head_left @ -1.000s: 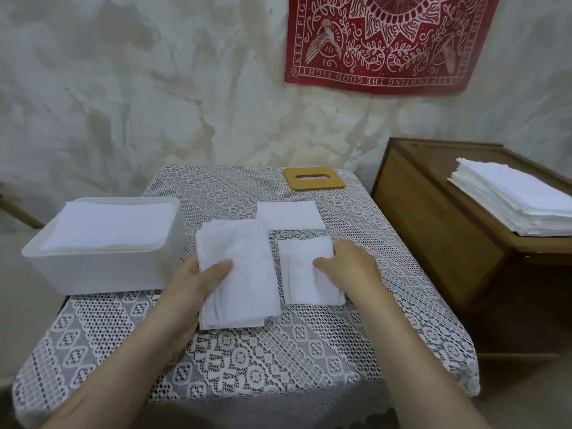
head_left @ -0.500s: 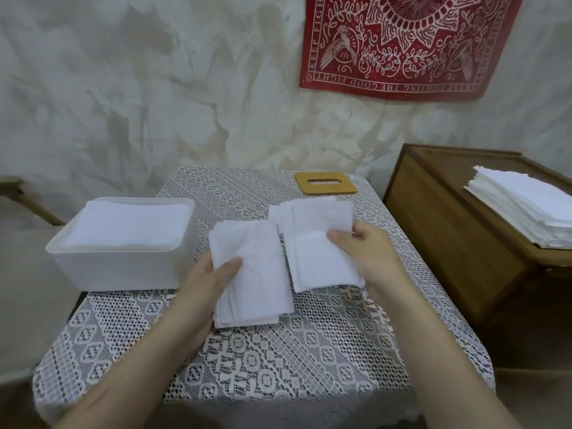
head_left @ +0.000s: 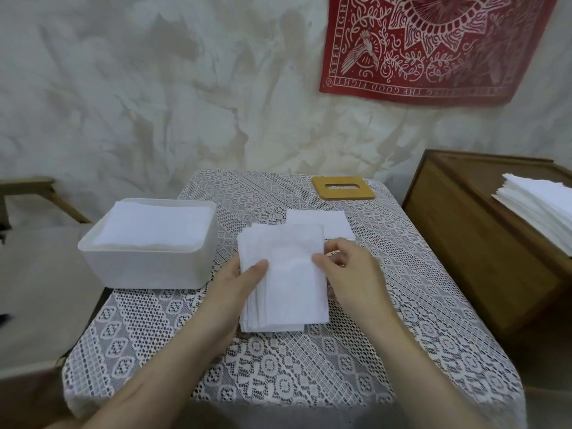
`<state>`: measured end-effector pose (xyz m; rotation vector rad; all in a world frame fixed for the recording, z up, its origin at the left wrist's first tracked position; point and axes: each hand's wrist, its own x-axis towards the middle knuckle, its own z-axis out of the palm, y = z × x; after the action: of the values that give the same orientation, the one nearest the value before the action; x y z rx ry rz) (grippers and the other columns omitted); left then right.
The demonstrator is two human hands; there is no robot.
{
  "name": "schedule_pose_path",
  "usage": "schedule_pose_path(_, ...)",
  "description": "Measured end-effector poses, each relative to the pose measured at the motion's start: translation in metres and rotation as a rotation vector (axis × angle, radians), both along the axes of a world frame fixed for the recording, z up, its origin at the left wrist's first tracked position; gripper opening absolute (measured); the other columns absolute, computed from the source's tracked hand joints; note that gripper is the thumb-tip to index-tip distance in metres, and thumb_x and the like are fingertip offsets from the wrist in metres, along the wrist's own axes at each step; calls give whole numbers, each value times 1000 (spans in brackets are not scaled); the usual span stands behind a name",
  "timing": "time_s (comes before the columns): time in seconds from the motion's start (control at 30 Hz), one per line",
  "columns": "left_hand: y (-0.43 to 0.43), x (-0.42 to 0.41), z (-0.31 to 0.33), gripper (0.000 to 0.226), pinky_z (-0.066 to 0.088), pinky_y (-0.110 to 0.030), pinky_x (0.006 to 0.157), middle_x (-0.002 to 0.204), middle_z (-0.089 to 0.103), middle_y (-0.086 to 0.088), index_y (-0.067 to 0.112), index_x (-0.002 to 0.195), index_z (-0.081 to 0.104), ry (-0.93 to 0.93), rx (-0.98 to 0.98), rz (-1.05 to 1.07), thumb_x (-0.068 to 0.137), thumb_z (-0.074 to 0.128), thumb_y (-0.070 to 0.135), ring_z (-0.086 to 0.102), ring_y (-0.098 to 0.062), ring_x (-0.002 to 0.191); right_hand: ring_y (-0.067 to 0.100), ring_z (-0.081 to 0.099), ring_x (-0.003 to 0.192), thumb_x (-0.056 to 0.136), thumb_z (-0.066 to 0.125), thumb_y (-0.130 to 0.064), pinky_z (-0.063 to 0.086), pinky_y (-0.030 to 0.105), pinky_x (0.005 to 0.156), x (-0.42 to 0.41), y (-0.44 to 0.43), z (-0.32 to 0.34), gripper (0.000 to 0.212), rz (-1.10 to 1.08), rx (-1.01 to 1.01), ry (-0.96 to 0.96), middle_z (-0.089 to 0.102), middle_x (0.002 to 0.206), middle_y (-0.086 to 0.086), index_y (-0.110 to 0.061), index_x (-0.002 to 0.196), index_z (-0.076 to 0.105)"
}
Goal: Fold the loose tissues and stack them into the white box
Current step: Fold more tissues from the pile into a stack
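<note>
Tissues (head_left: 288, 274), a soft square stack: my left hand (head_left: 235, 292) and right hand (head_left: 353, 274) pinch opposite edges. White box (head_left: 145, 264) stands near on the left; open lace tablecloth (head_left: 278, 366) lies nearer me.

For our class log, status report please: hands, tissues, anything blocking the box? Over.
Left hand grips tissue pile, thumb on top. Right hand pinches its right edge. White box nearly full, nothing between pile and box. One folded tissue behind pile.

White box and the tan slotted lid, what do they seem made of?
White box: probably matte plastic; smooth, faintly translucent walls, rounded corners. Tan lid: likely wood or bamboo; flat, matte, even tan, grain too small to see.
</note>
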<state>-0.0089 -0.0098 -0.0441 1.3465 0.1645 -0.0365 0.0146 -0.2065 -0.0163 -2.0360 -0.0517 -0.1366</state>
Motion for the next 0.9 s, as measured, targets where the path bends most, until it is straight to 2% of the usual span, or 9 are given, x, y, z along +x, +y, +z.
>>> schedule_pose_path(0.07,1,1,0,28,53,-55,103,121,77,-4,19,130,64,4,-5,1,102,61,23,72,-28,113,16,68,60,93,69,-30,57,40,60,1,-3,1,7,-15,30,-29,74,78,-6,-30,87,67)
schedule_pose_path(0.13,2,0,0,31,53,-55,104,122,76,-4,20,132,63,-2,-14,-8,102,61,26,72,-28,114,16,61,53,98,66,-15,52,32,51,-1,-1,3,7,53,235,51,72,77,5,-15,90,66)
schedule_pose_path(0.27,2,-2,1,46,54,-57,102,122,76,-5,20,133,63,-18,-37,-13,92,75,38,72,-30,114,16,56,52,99,63,-7,49,26,46,0,5,3,7,131,438,186,63,71,11,-7,91,63)
schedule_pose_path(0.4,1,-2,0,41,54,-59,101,121,76,-7,16,133,62,-17,-12,-38,95,73,24,72,-31,113,18,59,57,99,64,-11,51,28,50,2,5,1,4,170,476,253,66,78,14,-7,97,64)
schedule_pose_path(0.5,1,-3,0,33,56,-56,99,118,77,-5,17,130,63,-15,-7,-37,97,68,18,74,-28,109,23,69,71,98,66,-23,53,35,63,6,3,-1,14,169,363,227,77,88,12,-14,88,65)
schedule_pose_path(0.57,1,-3,2,32,56,-56,98,117,78,-4,17,129,63,-19,-7,-40,97,67,17,75,-27,107,21,73,75,95,71,-30,51,35,66,7,3,-3,16,178,279,202,78,86,7,-18,84,67)
schedule_pose_path(0.67,0,-3,1,33,57,-57,98,116,78,-4,18,128,64,-25,-10,-38,95,69,18,75,-28,107,18,76,84,93,73,-21,56,37,73,6,5,-6,5,189,208,167,79,90,0,-18,98,73)
schedule_pose_path(0.73,0,-3,2,38,56,-57,98,117,78,-5,19,128,63,-30,-20,-42,91,72,22,75,-29,108,20,76,90,95,69,-13,60,41,80,5,8,-6,13,206,253,165,80,96,1,-15,106,74)
schedule_pose_path(0.9,-2,-2,1,54,58,-57,95,118,77,-6,19,131,62,-30,-27,-41,81,77,30,74,-30,108,24,77,89,97,67,-12,59,38,71,3,12,-4,15,237,393,208,80,95,5,-16,110,73)
